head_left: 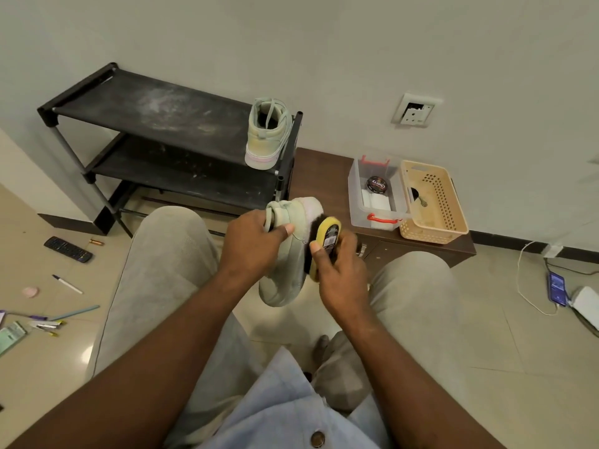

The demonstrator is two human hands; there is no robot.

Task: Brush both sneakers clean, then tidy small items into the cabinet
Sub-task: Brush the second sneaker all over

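My left hand grips a pale green sneaker by its collar, holding it between my knees with the toe pointing down toward me. My right hand holds a yellow-backed brush, its dark bristles pressed against the sneaker's right side. The second pale green sneaker stands heel toward me at the right end of the black shoe rack's top shelf. A low brown cabinet sits against the wall behind my hands.
On the cabinet stand a clear plastic box with a polish tin and a beige basket. A remote, battery, pen, eraser and other small items lie on the floor at left. A phone on a cable lies at right.
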